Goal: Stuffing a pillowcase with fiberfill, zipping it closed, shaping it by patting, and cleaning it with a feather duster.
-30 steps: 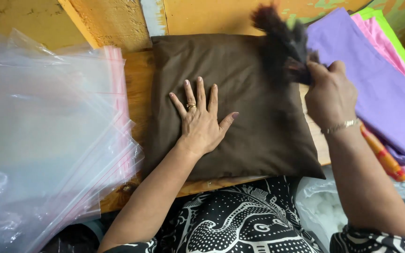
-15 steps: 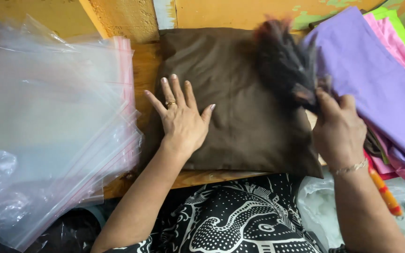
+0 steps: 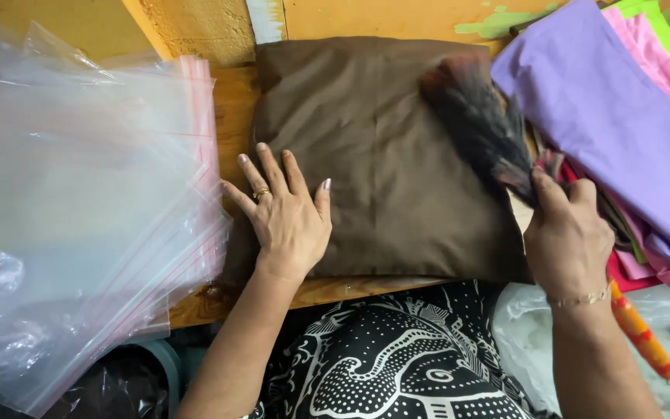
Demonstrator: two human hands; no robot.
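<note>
On the wooden tabletop [image 3: 234, 109], a brown cushion [image 3: 374, 147] gets dusted.
Left hand [image 3: 284, 221] slides leftward, fingers flat; right hand [image 3: 568, 233] grips the feathery duster [image 3: 478, 124], now lower on soft fabric.

Cushion [image 3: 385, 155] between bags [image 3: 79, 194] (left) and fabrics [image 3: 614, 116]

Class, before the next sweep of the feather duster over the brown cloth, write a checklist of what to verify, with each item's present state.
1. Left hand flat on the brown cloth: ok.
2. Right hand gripping the feather duster: ok.
3. Duster feathers touching the cloth: ok.
4. Cloth lying smooth: not ok, faint creases.
5. Clear plastic bags apart from the cloth: ok.
6. Dust left on the cloth: cannot tell.
</note>
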